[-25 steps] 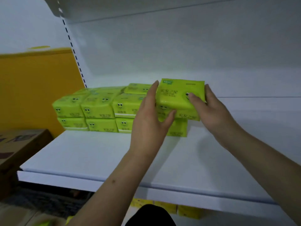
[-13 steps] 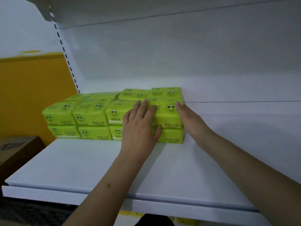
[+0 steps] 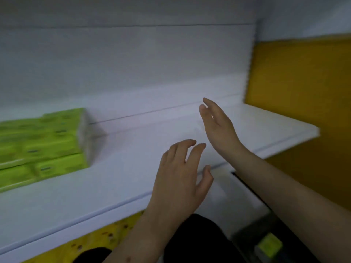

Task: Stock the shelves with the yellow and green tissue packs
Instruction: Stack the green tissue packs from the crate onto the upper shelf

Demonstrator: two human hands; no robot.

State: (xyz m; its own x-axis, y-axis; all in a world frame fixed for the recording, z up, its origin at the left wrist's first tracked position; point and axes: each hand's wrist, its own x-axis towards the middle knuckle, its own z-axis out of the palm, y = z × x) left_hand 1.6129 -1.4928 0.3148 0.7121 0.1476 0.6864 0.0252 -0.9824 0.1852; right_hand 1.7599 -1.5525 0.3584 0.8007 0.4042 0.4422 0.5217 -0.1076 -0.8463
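Green tissue packs (image 3: 43, 147) stand stacked two high on the white shelf (image 3: 133, 152) at the far left, blurred by camera motion. My left hand (image 3: 182, 177) hovers open over the shelf's front edge, fingers spread, holding nothing. My right hand (image 3: 218, 126) is open too, edge-on above the shelf, well to the right of the stack. Yellow packs (image 3: 98, 242) show below the shelf. A green pack (image 3: 269, 245) lies low at the bottom right.
A white back panel (image 3: 133, 63) rises behind the shelf. A yellow wall (image 3: 303, 101) stands to the right past the shelf's end. A dark-clothed part of the person (image 3: 190, 242) is at the bottom.
Both hands have let go of the green pack, now on the stack, and pulled back to the right. The view has swung right, putting the stack at the left edge.
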